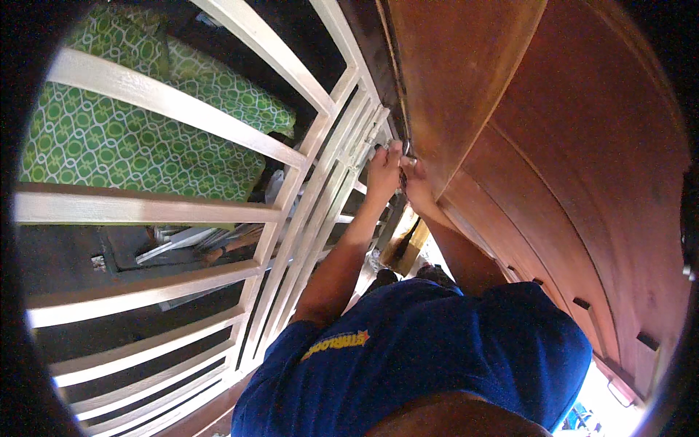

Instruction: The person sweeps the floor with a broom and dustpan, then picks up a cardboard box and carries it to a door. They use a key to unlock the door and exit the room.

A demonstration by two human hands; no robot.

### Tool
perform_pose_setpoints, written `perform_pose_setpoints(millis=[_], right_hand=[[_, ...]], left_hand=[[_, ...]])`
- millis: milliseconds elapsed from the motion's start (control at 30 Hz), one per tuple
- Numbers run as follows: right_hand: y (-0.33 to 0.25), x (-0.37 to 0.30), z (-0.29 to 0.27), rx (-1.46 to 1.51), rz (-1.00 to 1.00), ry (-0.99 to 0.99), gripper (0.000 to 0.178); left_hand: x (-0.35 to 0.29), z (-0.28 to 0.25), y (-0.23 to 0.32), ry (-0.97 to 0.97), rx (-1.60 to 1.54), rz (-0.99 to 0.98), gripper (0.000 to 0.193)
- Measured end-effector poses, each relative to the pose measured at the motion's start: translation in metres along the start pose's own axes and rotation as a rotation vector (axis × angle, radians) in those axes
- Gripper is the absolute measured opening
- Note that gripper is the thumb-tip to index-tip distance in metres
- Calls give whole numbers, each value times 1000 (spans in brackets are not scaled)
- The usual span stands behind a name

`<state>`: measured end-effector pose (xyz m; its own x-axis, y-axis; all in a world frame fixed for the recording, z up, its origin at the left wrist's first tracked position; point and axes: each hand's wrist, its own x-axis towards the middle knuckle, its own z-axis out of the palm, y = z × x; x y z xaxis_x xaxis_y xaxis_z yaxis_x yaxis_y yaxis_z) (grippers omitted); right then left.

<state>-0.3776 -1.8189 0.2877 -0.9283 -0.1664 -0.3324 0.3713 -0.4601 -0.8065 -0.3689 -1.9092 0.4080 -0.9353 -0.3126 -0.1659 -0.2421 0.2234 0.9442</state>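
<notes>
A white barred metal gate (287,182) stands on my left, with a wooden door (466,87) on my right. My arms reach forward into the gap between them. Beside a white slide bolt (373,130) on the gate's edge, my left hand (384,175) has its fingers curled closed. My right hand (417,186) is right next to it, by the door's edge, its fingers bent and closed too. Something small and dark shows between the two hands, too small to name. What the fingers grip is mostly hidden by the hands themselves.
Behind the gate bars lies a green patterned cloth (211,131), with long pale strips (182,242) below it. A person's arm or leg (233,246) shows there too. Upright wooden panels (553,211) curve along my right side. Bright light enters at the lower right.
</notes>
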Motion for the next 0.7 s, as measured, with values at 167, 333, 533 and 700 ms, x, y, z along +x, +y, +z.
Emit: perform_pose_setpoints(millis=[167, 333, 533, 700], right_hand=[[10, -45, -52, -168, 163, -46, 32], [4, -85, -82, -289, 206, -195, 30], [2, -108, -122, -347, 384, -309, 34], [-8, -127, -154, -463, 504, -216, 35]], left_hand=[[-4, 9, 14, -39, -436, -130, 37], [-16, 2, 39, -60, -999, -291, 30], [19, -31, 50, -117, -1305, -332, 23], [69, -70, 20, -415, -1656, -113, 22]])
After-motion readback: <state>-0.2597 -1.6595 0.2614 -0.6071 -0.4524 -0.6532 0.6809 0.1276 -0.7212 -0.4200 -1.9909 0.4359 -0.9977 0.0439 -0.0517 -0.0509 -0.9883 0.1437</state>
